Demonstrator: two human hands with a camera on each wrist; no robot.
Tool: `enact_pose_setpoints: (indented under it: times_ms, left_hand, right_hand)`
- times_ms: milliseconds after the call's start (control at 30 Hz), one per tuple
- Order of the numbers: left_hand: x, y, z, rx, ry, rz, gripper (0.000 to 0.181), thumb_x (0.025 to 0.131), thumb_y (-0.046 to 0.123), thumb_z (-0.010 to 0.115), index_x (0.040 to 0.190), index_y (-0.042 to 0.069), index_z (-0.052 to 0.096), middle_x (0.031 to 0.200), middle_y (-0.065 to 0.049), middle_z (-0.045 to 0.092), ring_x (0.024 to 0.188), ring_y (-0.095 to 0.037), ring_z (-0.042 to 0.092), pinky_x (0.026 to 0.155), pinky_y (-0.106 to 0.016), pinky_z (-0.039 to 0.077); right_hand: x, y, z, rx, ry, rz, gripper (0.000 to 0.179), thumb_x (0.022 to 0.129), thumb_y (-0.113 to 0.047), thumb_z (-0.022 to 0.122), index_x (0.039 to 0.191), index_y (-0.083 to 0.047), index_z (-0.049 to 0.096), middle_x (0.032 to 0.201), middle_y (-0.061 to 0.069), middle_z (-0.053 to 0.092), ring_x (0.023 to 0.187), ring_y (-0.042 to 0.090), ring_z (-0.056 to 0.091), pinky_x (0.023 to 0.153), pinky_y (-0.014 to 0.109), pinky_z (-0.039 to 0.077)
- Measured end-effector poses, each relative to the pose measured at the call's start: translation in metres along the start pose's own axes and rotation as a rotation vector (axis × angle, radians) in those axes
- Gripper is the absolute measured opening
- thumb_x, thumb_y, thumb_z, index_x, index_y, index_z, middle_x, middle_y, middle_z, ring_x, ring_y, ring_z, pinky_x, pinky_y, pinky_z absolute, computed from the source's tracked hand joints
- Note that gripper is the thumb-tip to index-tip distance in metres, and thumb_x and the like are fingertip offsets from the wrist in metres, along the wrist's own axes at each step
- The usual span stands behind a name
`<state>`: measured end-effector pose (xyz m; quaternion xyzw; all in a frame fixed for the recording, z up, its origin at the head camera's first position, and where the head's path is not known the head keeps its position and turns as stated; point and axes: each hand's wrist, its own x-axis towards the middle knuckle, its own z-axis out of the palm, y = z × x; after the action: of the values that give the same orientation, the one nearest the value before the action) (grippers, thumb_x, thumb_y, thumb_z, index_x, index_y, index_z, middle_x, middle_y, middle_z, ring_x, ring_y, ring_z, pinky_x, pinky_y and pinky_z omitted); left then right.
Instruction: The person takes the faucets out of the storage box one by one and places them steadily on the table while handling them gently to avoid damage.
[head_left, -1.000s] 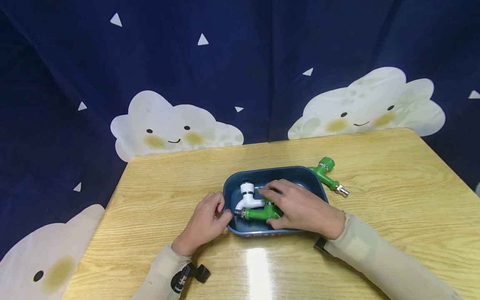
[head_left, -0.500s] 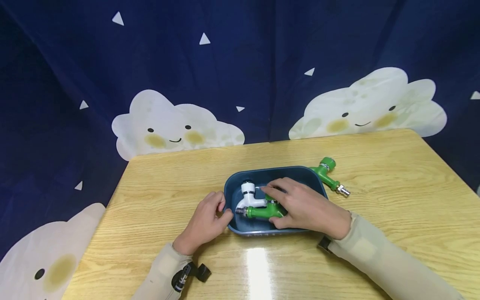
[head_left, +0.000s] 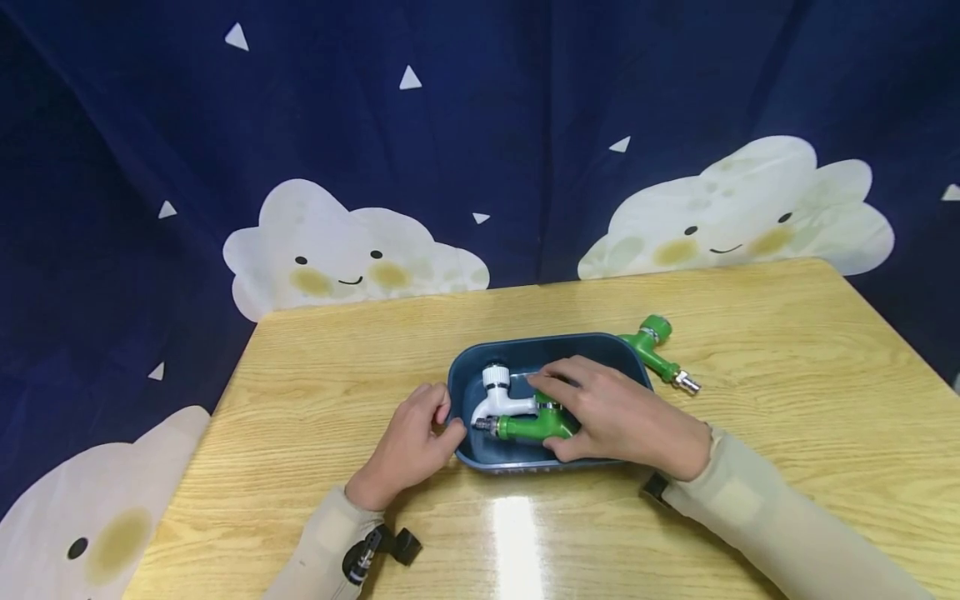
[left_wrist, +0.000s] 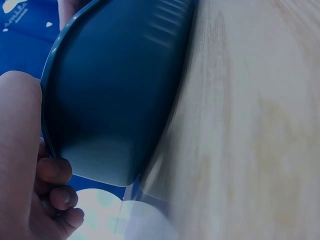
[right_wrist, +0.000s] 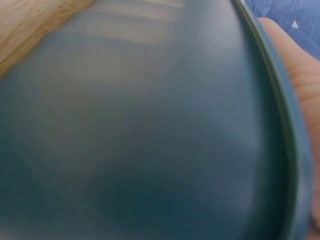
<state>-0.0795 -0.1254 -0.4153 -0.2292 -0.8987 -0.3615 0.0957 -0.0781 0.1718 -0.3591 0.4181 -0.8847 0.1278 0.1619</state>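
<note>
Green faucet [head_left: 528,427] in blue bin [head_left: 517,352], just in front of white faucet [head_left: 501,406]; right hand [head_left: 611,408] grips it, left hand [head_left: 408,437] pinches bin rim. Looks part-done: two faucets inside, second green faucet [head_left: 651,353] outside on bench [head_left: 352,350].

A left hand [head_left: 412,437] blocks the left end of a dark blue plastic tub [head_left: 517,354] as the right hand [head_left: 611,414] covers its right half. A white faucet [head_left: 498,406] and a green faucet [head_left: 527,427] crowd the tub's left interior; a second green faucet [head_left: 655,358] obstructs its far-right outer corner. Open wooden tabletop [head_left: 360,358] gives passage beyond the tub's far wall.
</note>
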Motion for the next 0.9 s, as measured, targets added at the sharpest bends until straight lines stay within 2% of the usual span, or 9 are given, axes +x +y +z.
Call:
enact_pose_setpoints:
  times_ms: [300, 533, 900]
  left_hand:
    - [0.0007, 0.0004, -0.0004, 0.006, -0.003, 0.002, 0.025, 0.080, 0.011, 0.062, 0.076, 0.018, 0.039, 0.071, 0.008, 0.032, 0.065, -0.007, 0.034, 0.060, -0.018, 0.028]
    - [0.0000, -0.0002, -0.0002, 0.003, -0.003, 0.003, 0.025, 0.081, 0.011, 0.063, 0.076, 0.018, 0.039, 0.071, 0.007, 0.033, 0.065, -0.007, 0.035, 0.059, -0.018, 0.029]
    - [-0.0002, 0.0011, -0.0013, 0.000, -0.011, -0.024, 0.024, 0.081, 0.011, 0.062, 0.076, 0.017, 0.039, 0.072, 0.007, 0.033, 0.065, -0.007, 0.035, 0.060, -0.018, 0.029]
  right_hand:
    - [-0.0037, 0.0003, -0.0017, -0.017, 0.037, -0.016, 0.071, 0.071, -0.046, 0.086, 0.128, -0.006, 0.070, 0.120, 0.009, 0.072, 0.109, 0.022, 0.070, 0.091, 0.036, 0.060]
    - [-0.0065, 0.0032, -0.0002, -0.026, 0.036, -0.024, 0.072, 0.072, -0.047, 0.085, 0.129, -0.006, 0.069, 0.121, 0.009, 0.072, 0.110, 0.022, 0.069, 0.094, 0.037, 0.059]
    - [-0.0089, 0.0056, -0.0023, -0.029, 0.045, -0.034, 0.072, 0.074, -0.047, 0.085, 0.130, -0.006, 0.068, 0.123, 0.009, 0.071, 0.113, 0.023, 0.068, 0.095, 0.039, 0.059]
